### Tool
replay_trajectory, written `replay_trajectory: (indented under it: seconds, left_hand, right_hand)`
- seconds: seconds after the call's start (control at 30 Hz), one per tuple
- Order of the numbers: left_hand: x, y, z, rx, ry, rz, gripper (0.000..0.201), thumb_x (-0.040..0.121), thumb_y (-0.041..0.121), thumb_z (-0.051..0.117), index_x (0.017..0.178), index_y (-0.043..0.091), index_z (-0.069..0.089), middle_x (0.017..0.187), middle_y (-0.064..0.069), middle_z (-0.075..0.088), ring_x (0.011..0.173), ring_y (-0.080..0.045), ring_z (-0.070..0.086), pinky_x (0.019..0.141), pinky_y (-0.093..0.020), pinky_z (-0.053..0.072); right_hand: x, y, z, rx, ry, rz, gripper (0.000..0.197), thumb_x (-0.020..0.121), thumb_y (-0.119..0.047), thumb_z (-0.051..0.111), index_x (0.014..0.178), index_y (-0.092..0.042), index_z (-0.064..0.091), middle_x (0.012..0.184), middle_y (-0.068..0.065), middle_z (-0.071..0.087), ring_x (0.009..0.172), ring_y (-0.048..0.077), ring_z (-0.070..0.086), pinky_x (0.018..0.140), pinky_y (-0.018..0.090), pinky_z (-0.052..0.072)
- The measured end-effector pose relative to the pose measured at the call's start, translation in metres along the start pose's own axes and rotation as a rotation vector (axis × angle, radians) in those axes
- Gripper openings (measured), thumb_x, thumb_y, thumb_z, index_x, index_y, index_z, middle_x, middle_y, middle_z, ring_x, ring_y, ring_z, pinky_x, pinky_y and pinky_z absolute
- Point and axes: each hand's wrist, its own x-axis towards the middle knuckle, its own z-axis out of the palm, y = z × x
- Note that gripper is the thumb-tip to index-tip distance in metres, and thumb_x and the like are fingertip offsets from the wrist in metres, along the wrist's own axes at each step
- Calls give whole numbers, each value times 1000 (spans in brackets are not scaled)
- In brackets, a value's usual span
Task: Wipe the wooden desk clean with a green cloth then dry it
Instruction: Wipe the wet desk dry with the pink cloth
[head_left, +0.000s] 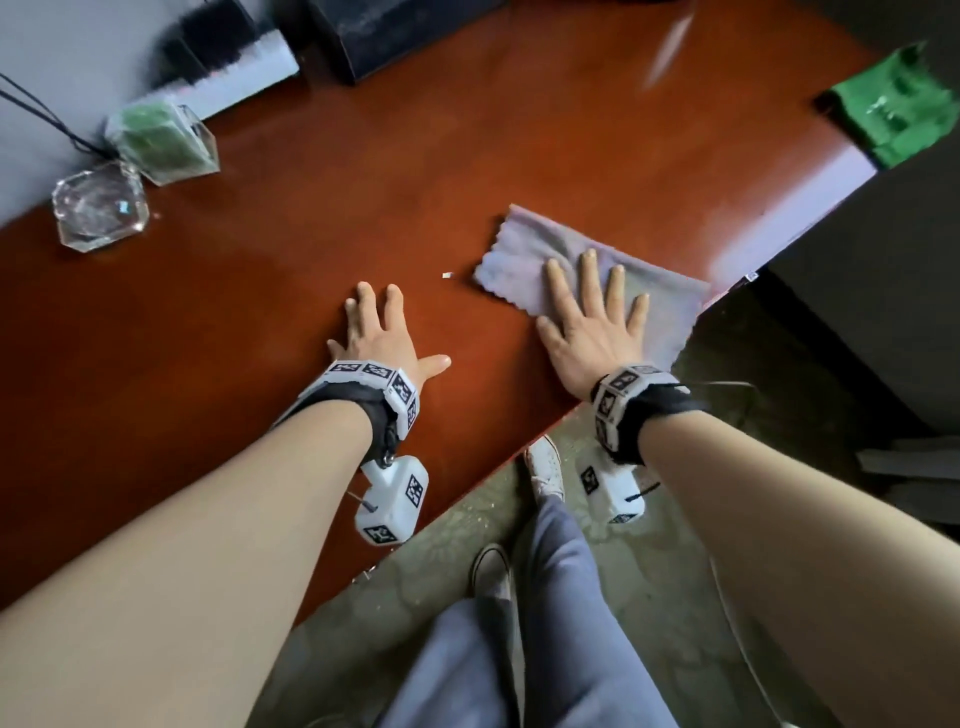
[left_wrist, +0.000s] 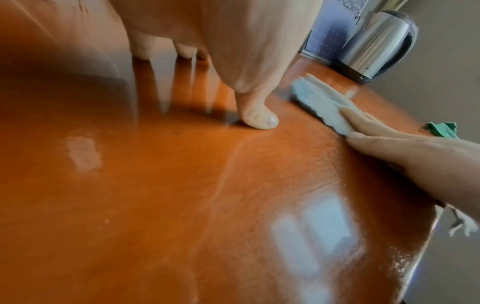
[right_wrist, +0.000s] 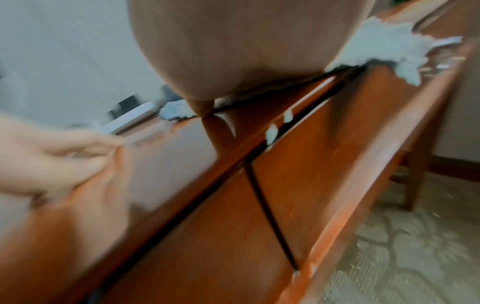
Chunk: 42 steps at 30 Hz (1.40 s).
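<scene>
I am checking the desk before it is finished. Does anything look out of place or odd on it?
A small white scrap lies on the wooden desk, beside the grey cloth under the right hand. The green cloth hangs over the far corner's edge.

No readable text, brand or number anywhere. White wrist bands (head_left: 375, 375) and camera blocks (head_left: 393, 500) carry black-and-white square marker patterns only, no letters. Kettle (left_wrist: 376, 44) at the desk's far edge shows a faint mark near its base, too small to read.
</scene>
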Motion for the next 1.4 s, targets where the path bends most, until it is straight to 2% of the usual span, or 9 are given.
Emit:
replay_trajectory:
  seconds: [0.23, 0.5, 0.63, 0.73, 0.8, 0.87, 0.93, 1.07, 1.4]
  left_hand:
    - [1, -7, 2, -10, 16, 45, 105, 83, 60, 64, 157, 23, -2, 164, -6, -14, 152, -27, -6, 120, -55, 13]
    - [1, -13, 2, -173, 90, 29, 120, 69, 58, 79, 156, 22, 6, 165, 0, -1, 152, -21, 2, 121, -50, 10]
    - [-13, -22, -7, -399, 81, 26, 120, 73, 32, 84, 157, 20, -1, 165, -4, 5, 151, -22, 10, 123, -43, 11]
    - [-42, -39, -1, -366, 269, 108, 99, 81, 19, 70, 157, 18, 7, 165, 0, -3, 151, -17, 13, 122, -36, 11]
    - [-61, -49, 8, -239, 319, 263, 89, 84, 20, 62, 157, 16, 11, 165, 3, -4, 151, -15, 9, 123, -40, 7]
    - [-79, -56, 24, -134, 183, 393, 79, 91, 24, 52, 158, 16, 10, 165, 2, -4, 152, -15, 3, 123, -43, 8]
    - [-98, -64, 46, -45, 53, 410, 74, 97, 33, 42, 158, 16, 4, 165, 0, -10, 152, -15, -5, 123, -44, 5]
    - [-138, -90, 84, 82, 110, 377, 81, 91, 58, 13, 157, 14, -5, 164, -4, -13, 151, -18, -9, 123, -42, 0]
    - [-214, -127, 120, 69, 223, 233, 88, 88, 56, 41, 158, 14, 7, 165, -2, 2, 152, -17, 3, 122, -40, 14]
  right_hand:
    - [64, -3, -31, 86, -7, 329, 62, 96, -55, 21, 150, -43, -7, 159, 4, -21, 145, 37, -20, 112, 63, -11]
    - [83, -81, -16, -110, -107, -235, 57, 97, -53, 19, 146, -53, -10, 159, 2, -23, 144, 38, -21, 111, 65, -11]
    - [41, -82, 2, -191, -124, -406, 56, 98, -51, 19, 145, -54, -12, 159, -1, -23, 145, 35, -19, 113, 63, -8]
    - [-8, -79, 20, -216, -128, -474, 57, 99, -50, 20, 146, -52, -12, 159, -1, -22, 146, 36, -16, 114, 64, -6]
    - [-43, -80, 33, -222, -114, -506, 58, 98, -50, 21, 147, -50, -11, 160, 0, -21, 146, 37, -14, 113, 65, -3]
    - [-76, -84, 45, -236, -130, -527, 59, 94, -52, 16, 147, -49, -12, 160, 0, -21, 146, 36, -16, 113, 65, -5]
    - [-105, -89, 55, -247, -158, -535, 63, 89, -54, 10, 147, -47, -12, 159, 0, -24, 145, 34, -19, 113, 64, -7]
    - [-143, -95, 67, -257, -162, -585, 68, 87, -55, 16, 147, -47, -13, 159, 0, -24, 146, 35, -19, 113, 63, -8]
    - [-195, -107, 89, -299, -214, -767, 88, 80, -49, 45, 149, -45, -9, 159, 1, -24, 146, 35, -18, 113, 62, -10]
